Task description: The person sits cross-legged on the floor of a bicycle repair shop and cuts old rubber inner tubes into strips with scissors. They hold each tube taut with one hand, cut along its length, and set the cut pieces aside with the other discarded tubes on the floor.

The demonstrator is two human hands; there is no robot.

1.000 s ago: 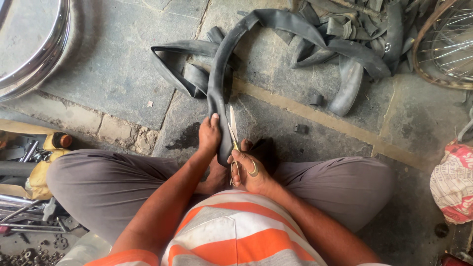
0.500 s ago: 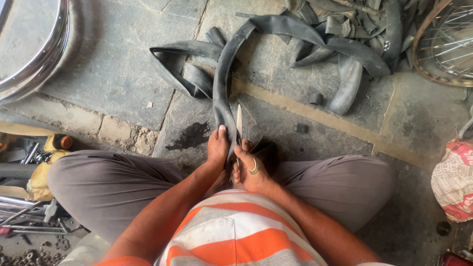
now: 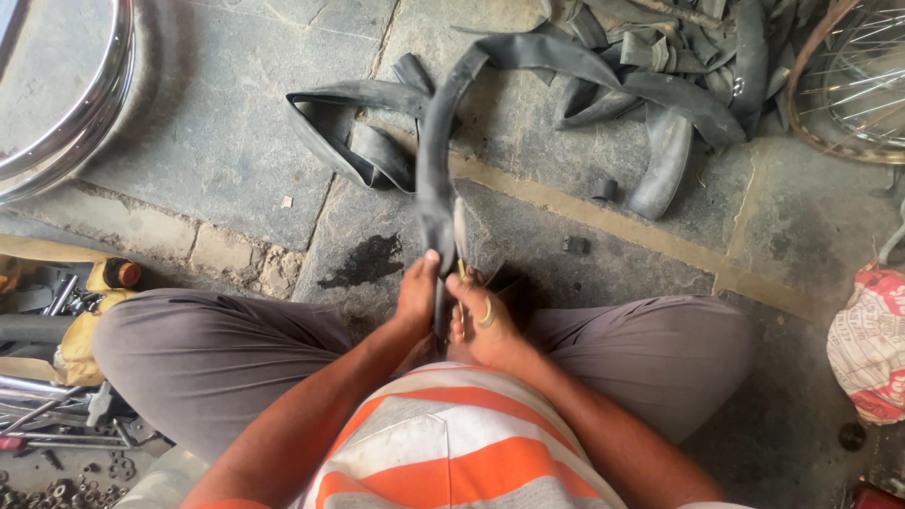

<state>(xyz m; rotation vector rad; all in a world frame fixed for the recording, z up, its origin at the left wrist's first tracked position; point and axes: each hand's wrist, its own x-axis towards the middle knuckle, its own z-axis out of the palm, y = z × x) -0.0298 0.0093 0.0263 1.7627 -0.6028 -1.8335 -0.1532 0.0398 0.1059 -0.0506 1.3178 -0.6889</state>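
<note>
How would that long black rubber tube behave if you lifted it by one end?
Probably floppy: the black rubber tube lies flattened and bends in loose curves on the stone floor. It looks light, since the left hand holds it alone. Unlikely to roll.

Soft even daylight, faint shadows, sharp focus, no glare

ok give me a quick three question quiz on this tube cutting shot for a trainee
1. True or false: the left hand grips the black inner tube.
2. What does the right hand work against the tube? A) scissors B) hammer C) brush
3. What lies at the far left on the stone floor?

Key:
1. True.
2. A, the scissors, blades pointing away from the person.
3. A shiny metal wheel rim.
</note>
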